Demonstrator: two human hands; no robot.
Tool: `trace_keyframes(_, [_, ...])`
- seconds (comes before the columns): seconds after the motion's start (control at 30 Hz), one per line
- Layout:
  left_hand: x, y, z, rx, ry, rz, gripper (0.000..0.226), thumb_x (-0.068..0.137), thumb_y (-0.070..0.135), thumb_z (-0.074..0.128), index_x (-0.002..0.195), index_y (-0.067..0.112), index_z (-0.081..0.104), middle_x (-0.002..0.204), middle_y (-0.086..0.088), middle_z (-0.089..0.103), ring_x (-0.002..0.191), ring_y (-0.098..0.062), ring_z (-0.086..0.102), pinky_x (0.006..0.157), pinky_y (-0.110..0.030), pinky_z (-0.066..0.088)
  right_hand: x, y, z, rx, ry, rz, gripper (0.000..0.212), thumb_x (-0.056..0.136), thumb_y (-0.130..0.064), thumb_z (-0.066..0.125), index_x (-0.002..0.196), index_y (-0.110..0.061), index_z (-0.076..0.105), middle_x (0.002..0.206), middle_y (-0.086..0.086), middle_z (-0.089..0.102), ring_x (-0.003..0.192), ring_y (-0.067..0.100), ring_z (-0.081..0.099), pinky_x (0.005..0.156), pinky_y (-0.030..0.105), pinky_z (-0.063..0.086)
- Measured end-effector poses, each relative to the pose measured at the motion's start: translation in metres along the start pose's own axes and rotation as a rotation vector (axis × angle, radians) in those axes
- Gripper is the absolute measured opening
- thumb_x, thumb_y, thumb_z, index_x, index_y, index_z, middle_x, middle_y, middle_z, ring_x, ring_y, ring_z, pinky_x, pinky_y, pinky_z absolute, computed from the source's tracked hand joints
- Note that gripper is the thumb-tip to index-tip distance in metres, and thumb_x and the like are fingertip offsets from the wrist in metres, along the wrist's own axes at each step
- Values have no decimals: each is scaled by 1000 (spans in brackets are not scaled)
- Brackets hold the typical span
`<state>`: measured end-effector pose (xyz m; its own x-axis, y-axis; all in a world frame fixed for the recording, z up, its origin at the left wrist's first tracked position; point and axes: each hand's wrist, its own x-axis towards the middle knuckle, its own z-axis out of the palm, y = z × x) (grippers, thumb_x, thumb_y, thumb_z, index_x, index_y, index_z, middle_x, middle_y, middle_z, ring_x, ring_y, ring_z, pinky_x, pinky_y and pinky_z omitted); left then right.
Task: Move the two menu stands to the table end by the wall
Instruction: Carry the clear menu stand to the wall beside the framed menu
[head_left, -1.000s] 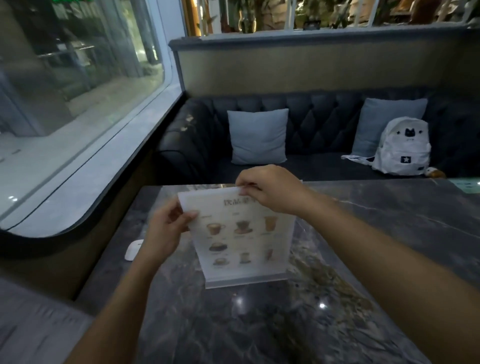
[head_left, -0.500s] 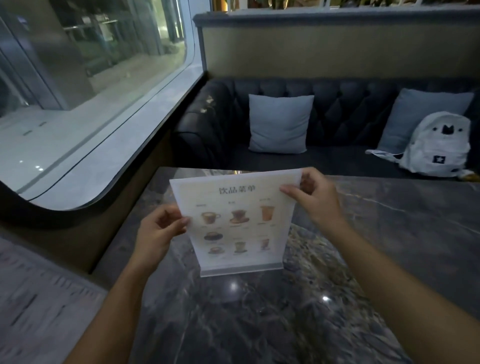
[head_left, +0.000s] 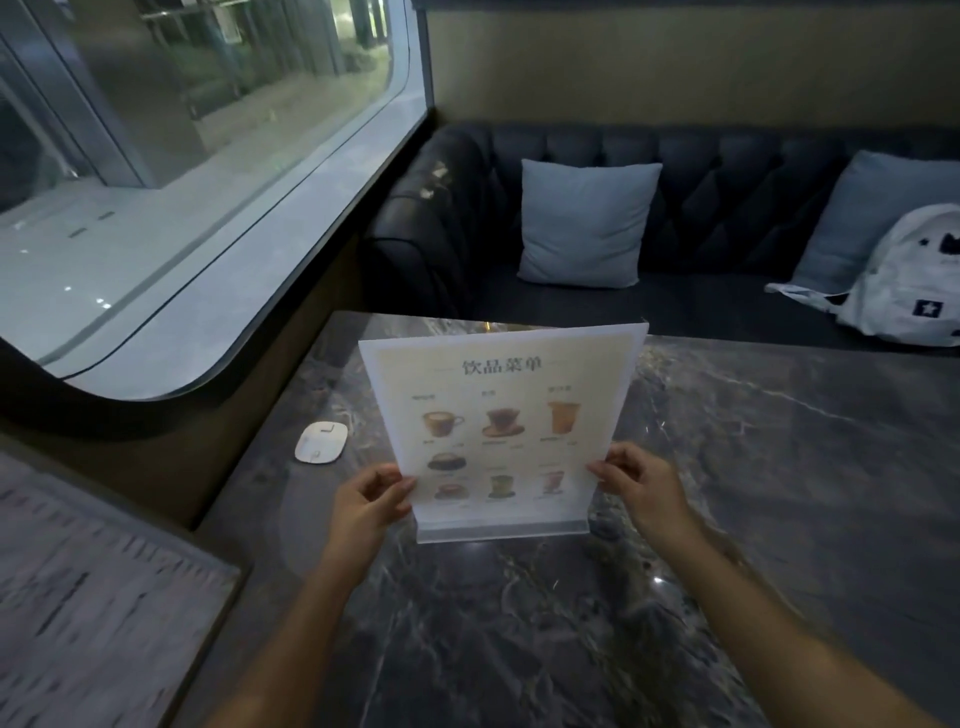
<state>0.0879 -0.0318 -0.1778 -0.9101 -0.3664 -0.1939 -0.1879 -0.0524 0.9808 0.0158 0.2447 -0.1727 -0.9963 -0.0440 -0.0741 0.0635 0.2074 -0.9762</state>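
A clear acrylic menu stand (head_left: 501, 415) with a drinks sheet of cups and Chinese lettering stands upright on the dark marble table (head_left: 779, 493), near its left end. My left hand (head_left: 371, 501) pinches its lower left edge. My right hand (head_left: 641, 486) grips its lower right edge. Its clear base rests at the table surface. Behind its top edge another clear sheet edge (head_left: 415, 325) shows, possibly the second stand; I cannot tell for sure.
A small white oval device (head_left: 321, 441) lies on the table left of the stand. Beyond the table runs a dark tufted sofa (head_left: 727, 171) with two grey-blue cushions and a white backpack (head_left: 914, 280). A large window (head_left: 182, 130) lines the left side.
My right hand slid from the stand's top edge down to its lower right edge, and my left hand dropped lower on the left edge. The view has tilted down and closer.
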Motion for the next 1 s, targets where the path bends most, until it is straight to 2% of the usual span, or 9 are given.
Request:
trace_keyframes(0.13, [2,-3,0,7,13,-20,4,84,6,59,84,4,62,93,-16,67,86,-27,66,72,-35,57,6,4,4,7,28,28,22,79,0,62,64,-16,60,90,30,65,78,35,61,79,56,51])
trace_keyframes(0.27, [4,4,2,0,33,-42,7,86,5,56,80,7,59,88,-16,63,82,-25,62,67,-32,56,17,6,8,-8,27,64,24,81,-5,62,63,-22,62,80,8,69,82,34,65,78,48,55])
trace_keyframes(0.37, [3,7,-2,7,69,-40,7,88,5,53,82,2,56,93,-22,61,88,-30,61,76,-45,54,24,3,15,-21,-6,71,29,82,-6,61,60,-25,63,71,-9,70,79,22,66,73,37,55])
trace_keyframes(0.5, [3,13,-17,6,187,-13,11,88,9,55,85,-2,57,97,-21,64,92,-32,63,81,-51,54,34,-15,40,-110,-66,7,25,83,-8,60,64,-25,59,82,-1,66,81,23,65,77,44,56])
trace_keyframes(0.63, [2,16,-41,-6,311,35,12,86,13,58,77,6,60,83,-8,66,81,-25,64,70,-43,56,50,-38,74,-163,-123,-108,23,82,-11,61,69,-29,61,84,-2,66,84,25,66,77,45,57])
trace_keyframes(0.73, [0,15,-63,-2,404,43,16,83,24,62,72,12,60,71,4,68,71,-13,66,62,-34,58,66,-50,105,-268,-218,-198,6,83,-14,60,80,-14,66,88,7,68,84,27,65,79,52,55])
trace_keyframes(0.8, [-2,16,-75,-6,479,21,22,83,29,62,73,10,59,74,-2,66,72,-15,65,65,-39,56,75,-57,128,-306,-293,-231,7,83,-15,60,83,-11,65,92,11,68,86,29,64,81,53,53])
trace_keyframes(0.87, [-3,18,-85,-3,548,-5,25,84,31,61,74,9,56,78,-6,64,78,-20,64,69,-44,55,83,-64,149,-309,-344,-273,6,82,-13,60,83,-13,66,89,11,67,85,29,63,79,50,53])
trace_keyframes(1.0, [-6,20,-97,-11,636,-43,27,85,33,60,74,9,53,76,-3,61,76,-18,61,71,-45,54,97,-71,187,-247,-408,-267,8,83,-12,60,78,-17,64,81,2,67,73,11,63,70,32,57])
